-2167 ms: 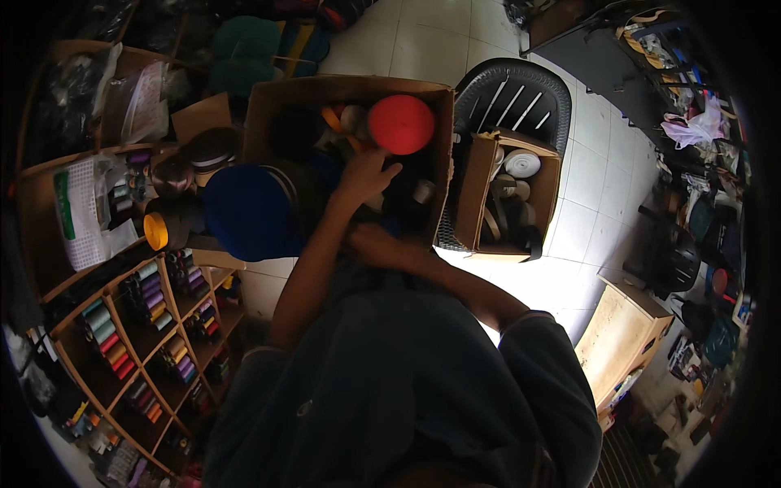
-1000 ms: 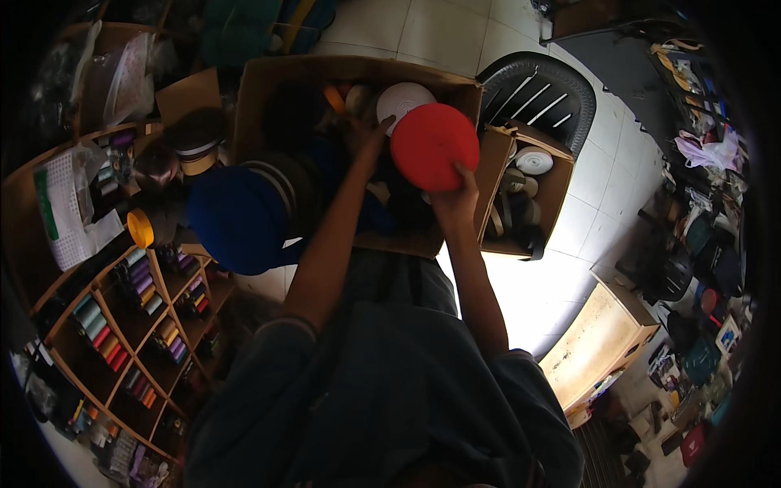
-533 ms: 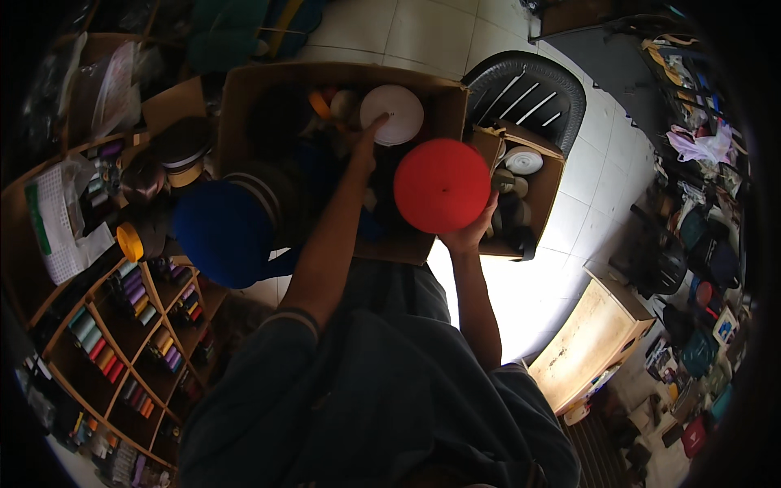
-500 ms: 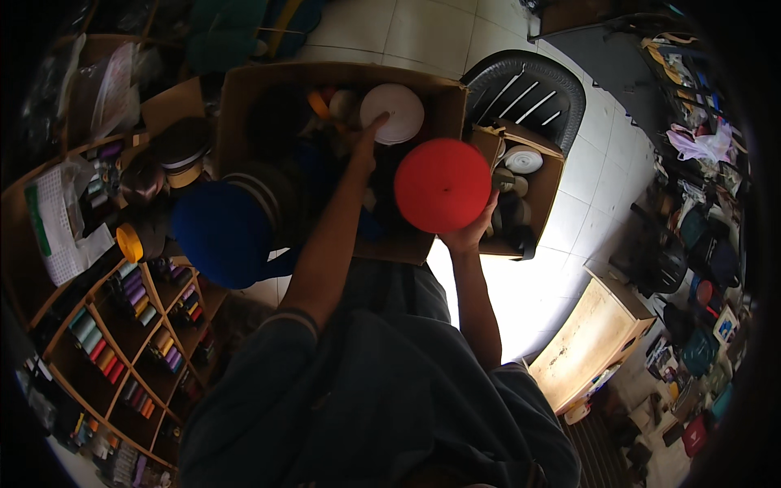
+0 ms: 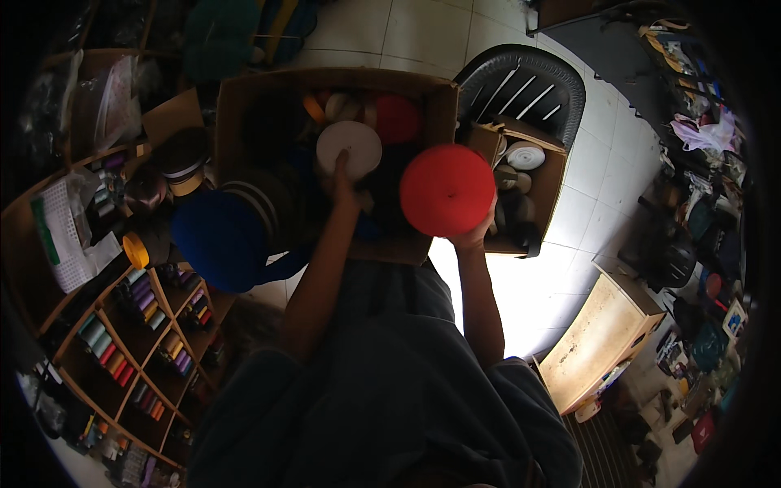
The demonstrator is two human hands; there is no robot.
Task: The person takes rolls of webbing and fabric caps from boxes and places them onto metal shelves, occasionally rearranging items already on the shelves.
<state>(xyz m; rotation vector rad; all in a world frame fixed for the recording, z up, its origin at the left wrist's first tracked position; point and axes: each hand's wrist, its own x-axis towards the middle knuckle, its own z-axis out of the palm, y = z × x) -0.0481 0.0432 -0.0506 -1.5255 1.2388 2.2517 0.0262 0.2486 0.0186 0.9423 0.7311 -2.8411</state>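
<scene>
My left hand grips a flat white roll of tape, its fingers at the roll's near side and partly hidden. This roll is over the large cardboard box. In my right hand is a large, tightly wound red roll of tape, held from below and the right near the box's right edge. Behind the white roll, another red roll and a cream roll lie inside the box. A big blue roll stands at the box's near left corner, beside a dark roll with pale stripes.
Right of the box, a smaller carton with several rolls rests on a black chair. Wooden shelves with coloured thread spools stand at the left. A wooden cabinet is at the right, and clutter lines the far right side.
My left hand has brought the white roll left and nearer to me, uncovering a red roll in the box. My right hand and its red roll have shifted slightly right and nearer.
</scene>
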